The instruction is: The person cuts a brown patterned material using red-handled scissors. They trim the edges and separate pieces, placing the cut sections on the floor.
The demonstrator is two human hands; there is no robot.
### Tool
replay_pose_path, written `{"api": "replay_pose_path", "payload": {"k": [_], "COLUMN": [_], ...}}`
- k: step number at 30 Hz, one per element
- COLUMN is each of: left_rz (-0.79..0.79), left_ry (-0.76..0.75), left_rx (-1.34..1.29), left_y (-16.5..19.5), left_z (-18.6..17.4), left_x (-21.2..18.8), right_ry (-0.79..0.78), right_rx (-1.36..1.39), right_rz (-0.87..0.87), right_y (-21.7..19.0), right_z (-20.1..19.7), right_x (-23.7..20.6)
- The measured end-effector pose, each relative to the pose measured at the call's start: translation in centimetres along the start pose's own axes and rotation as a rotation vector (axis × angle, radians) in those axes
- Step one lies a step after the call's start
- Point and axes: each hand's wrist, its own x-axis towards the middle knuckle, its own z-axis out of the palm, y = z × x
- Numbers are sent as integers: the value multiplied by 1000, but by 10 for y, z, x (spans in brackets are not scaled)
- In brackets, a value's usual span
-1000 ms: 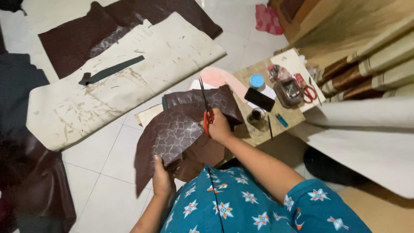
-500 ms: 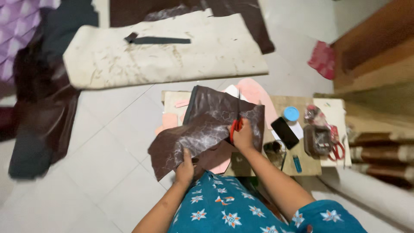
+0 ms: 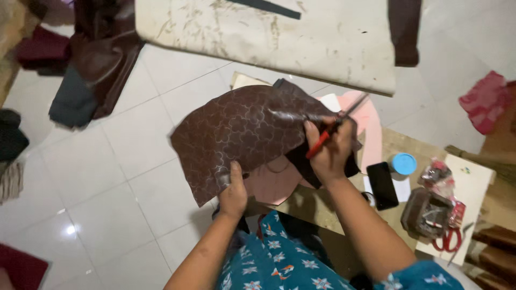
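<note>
Head view: over the bench's (image 3: 322, 207) left edge, the left hand (image 3: 234, 193) pinches a brown sheet (image 3: 236, 131) while the right hand (image 3: 329, 153) grips red scissors (image 3: 328, 134).

Teal garment (image 3: 279, 258) with small white star-flowers and a few orange marks. Short sleeves, both forearms bare. No rings, watch or gloves visible.

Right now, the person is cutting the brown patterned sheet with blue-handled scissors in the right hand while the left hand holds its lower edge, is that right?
Not quite: the scissors have red handles, not blue, as the head view shows. The right hand does work them on the brown patterned sheet, and the left hand holds its lower edge.
</note>
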Motion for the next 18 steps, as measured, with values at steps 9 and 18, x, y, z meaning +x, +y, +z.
{"api": "replay_pose_path", "payload": {"k": [9, 18], "left_rz": [-473, -480], "left_ry": [-87, 103], "left_rx": [238, 43], "left_y": [-87, -127], "left_z": [-19, 8], "left_x": [37, 60], "right_ry": [-225, -268], "right_rx": [-518, -625], "right_rz": [280, 15], "right_y": [88, 142], "right_z": [33, 43], "right_x": [-94, -122]}}
